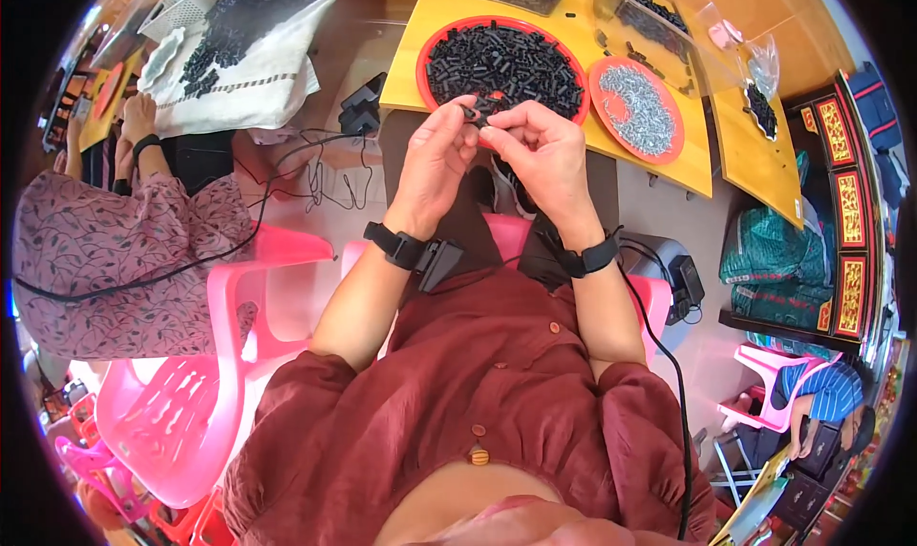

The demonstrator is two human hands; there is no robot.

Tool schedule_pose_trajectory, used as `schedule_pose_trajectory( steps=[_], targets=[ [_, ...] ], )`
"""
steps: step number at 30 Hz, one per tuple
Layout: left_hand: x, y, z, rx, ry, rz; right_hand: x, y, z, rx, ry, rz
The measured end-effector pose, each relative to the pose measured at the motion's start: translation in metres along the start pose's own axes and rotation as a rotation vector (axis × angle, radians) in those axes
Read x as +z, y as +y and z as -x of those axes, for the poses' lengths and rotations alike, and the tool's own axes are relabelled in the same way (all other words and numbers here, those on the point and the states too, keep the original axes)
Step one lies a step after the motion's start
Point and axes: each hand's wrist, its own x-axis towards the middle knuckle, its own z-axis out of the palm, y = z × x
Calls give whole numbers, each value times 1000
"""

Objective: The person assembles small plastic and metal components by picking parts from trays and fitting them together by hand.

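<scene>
My left hand [440,154] and my right hand [543,147] meet at the near rim of a round red tray [421,69]. Heaped in that tray are many short black pieces [501,57], apparently plastic. The left thumb and fingers pinch a small black piece [472,113]. My right hand is closed too, thumb against forefinger, its tips close to the left ones; what lies in them is too small and covered to name. Just right stands a smaller red plate [603,115] with a pile of small silvery metal bits [642,116].
Both trays rest on a yellow table [690,161]; clear bins [626,1] with dark parts stand behind. Cables run from my wrist straps. At left, another person [134,250] sits by a pink chair [224,345] and a white cloth [272,87] with black pieces. Green sacks [776,250] lie right.
</scene>
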Motion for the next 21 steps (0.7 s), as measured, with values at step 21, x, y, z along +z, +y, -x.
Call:
schedule_pose_trajectory(
  steps=[21],
  targets=[
    [17, -1, 7, 135, 14, -262, 11, 5, 10, -242, 151, 43]
  ],
)
